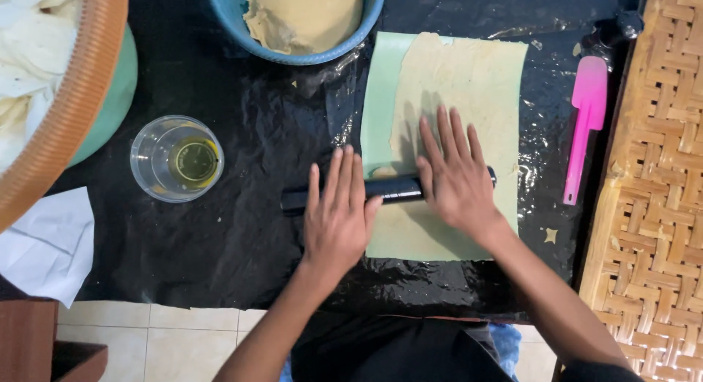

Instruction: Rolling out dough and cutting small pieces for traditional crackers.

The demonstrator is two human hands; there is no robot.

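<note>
Both hands lie flat, palms down, on a black roller (388, 189) that runs crosswise over a thin sheet of dough (458, 133). The left hand (337, 214) presses the roller's left part, fingers straight and close together, over the black plastic sheet (249, 236) that covers the table. The right hand (458, 181) presses its right part, fingers spread and reaching onto the dough. Neither grip closes around the roller (both are open, flat palms only).

The dough lies on a pale green mat (377, 96), near the table's right side. Just beyond it a blue bowl (231, 12) holds a lump of dough. A pink spatula (584, 126) lies right of the mat, beside a woven mat (652, 206). Well left stands a clear cup (176, 159) with yellowish oil, and farther left a basket (73, 104) with pale sheets inside.
</note>
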